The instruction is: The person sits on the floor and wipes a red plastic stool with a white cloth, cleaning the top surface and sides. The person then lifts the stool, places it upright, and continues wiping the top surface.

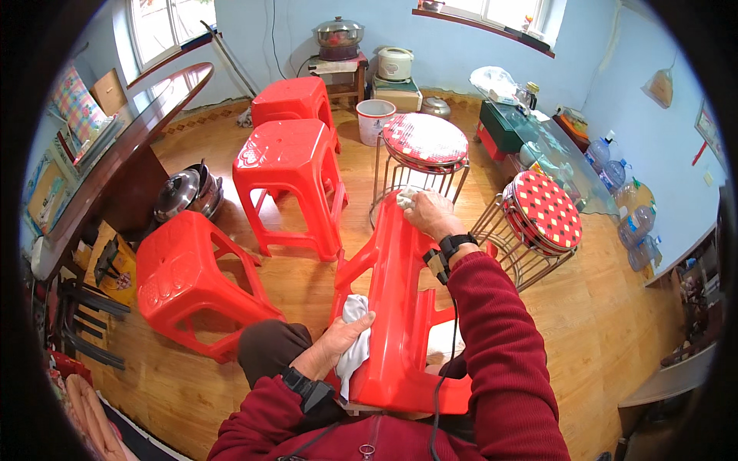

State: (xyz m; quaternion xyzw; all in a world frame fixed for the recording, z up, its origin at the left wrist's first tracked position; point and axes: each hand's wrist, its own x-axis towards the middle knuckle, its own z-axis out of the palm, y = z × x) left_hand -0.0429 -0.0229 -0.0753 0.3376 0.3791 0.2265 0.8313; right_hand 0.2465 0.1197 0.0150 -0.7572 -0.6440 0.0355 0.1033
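A red plastic stool (394,276) lies on its side before me, its legs pointing away and to the right. My left hand (343,340) grips its near edge, with a white cloth (356,340) pinched between the palm and the plastic. At the far end of the same stool, my right hand (431,212) presses a pale crumpled cloth (406,197) against a leg. Both wrists wear black straps with small devices. A dark cable hangs from the right wrist across the stool. The right fingertips are partly hidden.
Red plastic stools (282,152) stand at the left and behind. Round stools with checked covers (546,210) stand at the right. A lidded steel pot (176,193) sits on the floor, left. A glass-topped table (553,150) is at the right.
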